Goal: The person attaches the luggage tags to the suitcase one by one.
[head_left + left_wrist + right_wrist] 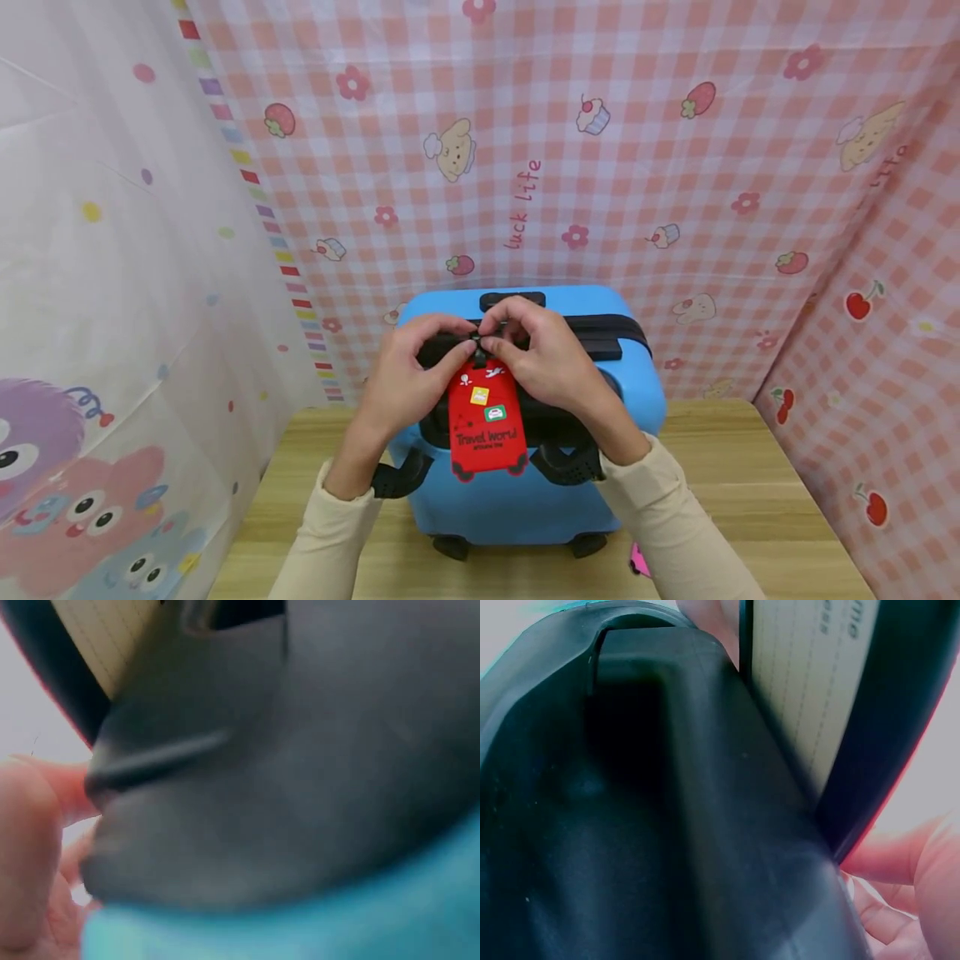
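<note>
A red luggage tag (489, 446) printed "Travel World" hangs against the front of a small blue suitcase (517, 508). My left hand (401, 379) and my right hand (551, 358) meet at the top of the tag, where thumbs and fingertips pinch its short black strap (480, 358) by the suitcase's black handle area. The fingertips partly cover the strap's upper end. In the right wrist view, a lined paper card (810, 682) shows on the tag's back, beside a black suitcase part (727, 795). A black part (247, 787) of the suitcase fills most of the left wrist view.
The suitcase stands on a wood-grain table (727, 492). A small pink item (639, 560) lies near its right front, partly behind my right sleeve. A pink checked cloth (540, 208) hangs close behind, with a white patterned curtain (150, 275) at left.
</note>
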The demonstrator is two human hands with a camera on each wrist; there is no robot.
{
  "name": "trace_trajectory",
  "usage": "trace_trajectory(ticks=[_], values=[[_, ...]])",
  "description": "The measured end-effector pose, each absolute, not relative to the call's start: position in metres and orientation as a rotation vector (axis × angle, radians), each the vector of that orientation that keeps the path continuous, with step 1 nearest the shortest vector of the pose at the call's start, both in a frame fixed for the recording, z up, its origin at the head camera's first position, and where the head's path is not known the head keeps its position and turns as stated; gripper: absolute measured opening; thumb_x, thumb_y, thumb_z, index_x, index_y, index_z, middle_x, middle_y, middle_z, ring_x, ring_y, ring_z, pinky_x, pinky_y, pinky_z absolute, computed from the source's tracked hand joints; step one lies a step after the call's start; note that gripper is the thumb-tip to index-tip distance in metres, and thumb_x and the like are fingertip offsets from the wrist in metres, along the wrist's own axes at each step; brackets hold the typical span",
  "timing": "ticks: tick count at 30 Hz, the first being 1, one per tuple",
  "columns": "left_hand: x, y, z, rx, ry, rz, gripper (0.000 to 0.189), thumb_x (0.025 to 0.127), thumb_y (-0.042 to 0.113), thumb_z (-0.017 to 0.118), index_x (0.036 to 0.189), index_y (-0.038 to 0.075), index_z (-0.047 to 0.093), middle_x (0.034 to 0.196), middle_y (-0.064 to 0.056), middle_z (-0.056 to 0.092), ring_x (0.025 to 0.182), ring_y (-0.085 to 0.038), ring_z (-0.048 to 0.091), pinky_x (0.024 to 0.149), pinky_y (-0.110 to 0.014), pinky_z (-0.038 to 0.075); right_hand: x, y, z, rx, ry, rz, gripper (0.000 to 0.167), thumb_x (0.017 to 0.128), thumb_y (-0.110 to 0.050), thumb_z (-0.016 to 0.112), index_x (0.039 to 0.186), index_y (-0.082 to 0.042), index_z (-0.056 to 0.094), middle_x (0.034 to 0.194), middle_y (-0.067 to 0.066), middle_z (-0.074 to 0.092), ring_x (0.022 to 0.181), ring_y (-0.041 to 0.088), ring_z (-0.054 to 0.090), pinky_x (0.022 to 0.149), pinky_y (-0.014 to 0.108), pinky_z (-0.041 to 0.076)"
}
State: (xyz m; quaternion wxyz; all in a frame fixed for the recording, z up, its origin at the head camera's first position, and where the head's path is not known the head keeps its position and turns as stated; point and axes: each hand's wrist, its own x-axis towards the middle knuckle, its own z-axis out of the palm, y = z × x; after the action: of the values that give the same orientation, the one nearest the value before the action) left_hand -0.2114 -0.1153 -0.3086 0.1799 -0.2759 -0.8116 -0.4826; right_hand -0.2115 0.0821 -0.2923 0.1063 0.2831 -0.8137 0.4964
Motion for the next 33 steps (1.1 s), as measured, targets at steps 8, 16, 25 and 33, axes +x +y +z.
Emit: trace_trajectory(ticks=[8, 16, 25, 33], values=[[-0.207, -0.128, -0.324, -0.724, -2.279, -1.161, 0.029, 0.095, 0.016, 0.066, 0.123, 0.009, 0.070, 0.129, -0.010, 0.065, 0.128, -0.026, 0.054, 0.108, -0.048, 0.041, -0.210, 0.081, -0.293, 0.795, -2.393, 1.431, 0.013, 0.093, -0.008, 0.068, 0.106, -0.008, 0.065, 0.086, 0.004, 0.058, 0.069, 0.018, 0.054, 0.065, 0.033, 0.047], [-0.204, -0.135, -0.337, -0.652, -2.372, -1.149, 0.036, 0.101, 0.026, 0.056, 0.135, 0.017, 0.063, 0.148, -0.008, 0.051, 0.146, -0.028, 0.033, 0.117, -0.057, 0.023, -0.209, 0.083, -0.295, 0.819, -2.334, 1.406, 0.017, 0.093, -0.007, 0.067, 0.109, -0.007, 0.066, 0.092, 0.004, 0.060, 0.072, 0.017, 0.055, 0.066, 0.031, 0.048], [-0.202, -0.136, -0.341, -0.650, -2.414, -1.119, 0.039, 0.103, 0.031, 0.051, 0.141, 0.021, 0.058, 0.152, -0.005, 0.047, 0.149, -0.027, 0.028, 0.119, -0.057, 0.017, -0.200, 0.094, -0.296, 0.815, -2.271, 1.461, 0.017, 0.094, -0.008, 0.067, 0.111, -0.008, 0.064, 0.085, 0.003, 0.058, 0.077, 0.017, 0.056, 0.068, 0.032, 0.046], [-0.202, -0.136, -0.342, -0.636, -2.422, -1.090, 0.041, 0.103, 0.031, 0.051, 0.142, 0.020, 0.057, 0.153, -0.004, 0.045, 0.149, -0.026, 0.027, 0.119, -0.058, 0.016, -0.189, 0.114, -0.298, 0.760, -2.247, 1.465, 0.017, 0.093, -0.007, 0.068, 0.110, -0.005, 0.065, 0.091, 0.003, 0.061, 0.082, 0.017, 0.058, 0.072, 0.028, 0.048]])
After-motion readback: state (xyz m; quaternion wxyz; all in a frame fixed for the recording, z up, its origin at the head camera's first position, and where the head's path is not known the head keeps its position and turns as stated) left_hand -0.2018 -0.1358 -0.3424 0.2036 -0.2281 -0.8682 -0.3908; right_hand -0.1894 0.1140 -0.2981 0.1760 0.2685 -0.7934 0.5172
